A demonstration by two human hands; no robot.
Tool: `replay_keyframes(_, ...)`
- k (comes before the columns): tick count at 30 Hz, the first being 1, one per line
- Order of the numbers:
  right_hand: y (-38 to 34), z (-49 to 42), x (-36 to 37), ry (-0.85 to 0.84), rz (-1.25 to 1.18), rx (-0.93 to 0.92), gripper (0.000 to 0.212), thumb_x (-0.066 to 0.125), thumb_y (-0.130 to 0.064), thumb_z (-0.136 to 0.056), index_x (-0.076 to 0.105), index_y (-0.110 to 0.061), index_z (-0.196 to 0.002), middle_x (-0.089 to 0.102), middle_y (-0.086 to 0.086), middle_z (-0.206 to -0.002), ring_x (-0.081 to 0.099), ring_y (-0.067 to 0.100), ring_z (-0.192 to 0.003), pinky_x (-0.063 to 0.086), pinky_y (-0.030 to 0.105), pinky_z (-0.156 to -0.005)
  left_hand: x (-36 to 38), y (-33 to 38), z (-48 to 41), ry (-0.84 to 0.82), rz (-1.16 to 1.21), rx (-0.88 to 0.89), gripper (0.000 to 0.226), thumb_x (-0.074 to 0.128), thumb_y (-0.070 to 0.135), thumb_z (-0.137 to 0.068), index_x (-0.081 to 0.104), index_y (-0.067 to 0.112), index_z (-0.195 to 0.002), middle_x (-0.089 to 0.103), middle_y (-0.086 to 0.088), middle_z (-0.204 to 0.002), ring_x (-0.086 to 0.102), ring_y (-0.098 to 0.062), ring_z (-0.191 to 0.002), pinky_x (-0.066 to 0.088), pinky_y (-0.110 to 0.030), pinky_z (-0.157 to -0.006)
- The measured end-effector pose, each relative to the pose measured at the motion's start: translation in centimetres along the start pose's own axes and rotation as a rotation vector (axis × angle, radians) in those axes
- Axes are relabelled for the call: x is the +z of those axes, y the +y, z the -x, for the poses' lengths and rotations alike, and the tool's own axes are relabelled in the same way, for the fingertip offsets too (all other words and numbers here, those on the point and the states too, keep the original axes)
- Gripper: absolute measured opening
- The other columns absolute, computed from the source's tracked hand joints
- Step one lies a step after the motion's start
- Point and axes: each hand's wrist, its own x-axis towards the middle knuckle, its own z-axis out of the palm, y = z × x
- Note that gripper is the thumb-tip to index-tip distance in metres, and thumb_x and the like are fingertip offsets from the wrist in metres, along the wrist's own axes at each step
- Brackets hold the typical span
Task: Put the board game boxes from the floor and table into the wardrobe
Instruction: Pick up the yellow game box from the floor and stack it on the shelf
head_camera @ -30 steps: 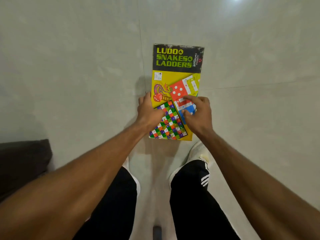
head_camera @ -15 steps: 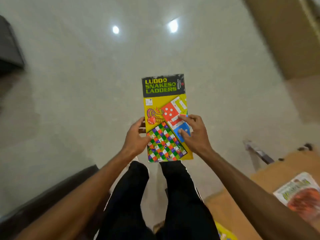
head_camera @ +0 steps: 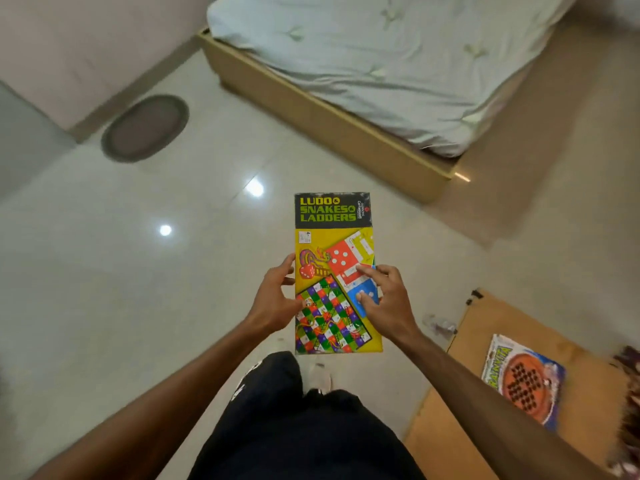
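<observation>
I hold a flat yellow and black Ludo and Snakes and Ladders box (head_camera: 333, 237) out in front of me, above the tiled floor. My left hand (head_camera: 273, 301) grips its left edge, thumb on the face. On the right edge, my right hand (head_camera: 388, 299) holds the box with fingers lying across the top. A second game box (head_camera: 524, 381), blue with an orange round peg board picture, lies flat on a wooden table (head_camera: 485, 348) at the lower right. No wardrobe is in view.
A low wooden bed (head_camera: 332, 119) with a pale sheet fills the upper right. A grey oval mat (head_camera: 145, 128) lies on the floor by the wall at the upper left. My legs in black trousers stand below the box on glossy tiles.
I have lifted the Ludo box from the floor and straightened up while turning. The view swung from bare tiles to the bed, mat and table; both hands kept their hold.
</observation>
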Motion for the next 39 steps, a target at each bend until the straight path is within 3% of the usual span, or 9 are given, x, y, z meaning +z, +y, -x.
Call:
replay_keyframes(4,1.1,-5.7,-4.4,0.130,-0.038,0.059,0.052,0.067,-0.008,-0.084,0.055,-0.029,-0.131,0.042,-0.001,-0.121,0.051,0.017,-0.117,0.057,0.040,-0.090,2.2,6.2,-7.5,-0.091,-0.112,0.139,0.084,0.078,0.018,-0.079,0.030,0.036,-0.147,0.045,-0.003,-0.138,0.052,-0.013,-0.115,0.051,-0.021,-0.062)
replay_keyframes(8,2.3,-11.6,-9.3,0.246,-0.061,0.112,0.052,0.067,-0.009,-0.085,0.055,-0.029,-0.131,0.042,-0.001,-0.120,0.052,0.018,-0.117,0.058,0.040,-0.086,4.8,12.2,-15.6,-0.183,-0.181,0.247,0.092,0.077,0.014,-0.080,0.021,0.039,-0.150,0.044,0.000,-0.135,0.053,-0.012,-0.112,0.047,-0.016,-0.059)
replay_keyframes(14,4.2,-19.3,-18.4,0.421,-0.098,0.226,0.054,0.068,-0.009,-0.086,0.053,-0.027,-0.134,0.041,-0.001,-0.119,0.052,0.017,-0.117,0.059,0.037,-0.086,10.8,22.8,-26.9,-0.397,-0.295,0.354,0.079,0.072,0.008,-0.083,0.035,0.035,-0.147,0.039,-0.002,-0.138,0.051,-0.012,-0.113,0.050,-0.012,-0.053)
replay_keyframes(21,10.0,-25.1,-30.3,0.628,-0.105,0.337,0.055,0.070,-0.008,-0.084,0.052,-0.023,-0.135,0.043,0.002,-0.123,0.052,0.018,-0.119,0.056,0.034,-0.091,22.8,34.4,-36.1,-0.563,-0.370,0.492,0.081,0.075,0.008,-0.079,0.038,0.034,-0.146,0.043,0.003,-0.132,0.057,-0.014,-0.108,0.058,-0.028,-0.064)
replay_keyframes(29,17.7,-32.9,-47.5,0.634,-0.061,0.311,0.056,0.069,-0.013,-0.086,0.049,-0.022,-0.137,0.042,0.002,-0.125,0.050,0.017,-0.120,0.053,0.023,-0.089,37.8,47.0,-44.0,-0.558,-0.421,0.526,0.081,0.074,0.009,-0.079,0.036,0.036,-0.146,0.044,0.004,-0.126,0.054,-0.009,-0.104,0.047,-0.008,-0.051)
replay_keyframes(31,19.2,-35.0,-52.7,0.626,-0.051,0.296,0.056,0.069,-0.013,-0.086,0.048,-0.021,-0.138,0.041,-0.001,-0.120,0.050,0.015,-0.118,0.054,0.024,-0.089,41.4,50.6,-45.7,-0.562,-0.382,0.520,0.079,0.073,0.007,-0.080,0.038,0.033,-0.146,0.042,0.004,-0.123,0.053,-0.006,-0.099,0.051,-0.012,-0.060)
replay_keyframes(35,22.1,-39.4,-61.3,0.631,-0.054,0.280,0.056,0.068,-0.013,-0.086,0.048,-0.019,-0.138,0.040,-0.001,-0.119,0.051,0.016,-0.118,0.056,0.029,-0.090,47.7,56.7,-50.1,-0.561,-0.332,0.528,0.079,0.073,0.007,-0.078,0.040,0.036,-0.144,0.045,0.003,-0.127,0.058,-0.011,-0.105,0.062,-0.037,-0.070)
replay_keyframes(39,26.1,-45.0,-68.9,0.643,-0.065,0.295,0.054,0.067,-0.012,-0.087,0.048,-0.019,-0.138,0.041,0.001,-0.122,0.051,0.015,-0.118,0.056,0.029,-0.089,54.5,62.8,-55.4,-0.567,-0.355,0.541,0.082,0.075,0.011,-0.078,0.037,0.040,-0.145,0.042,0.007,-0.124,0.055,-0.011,-0.108,0.062,-0.036,-0.068)
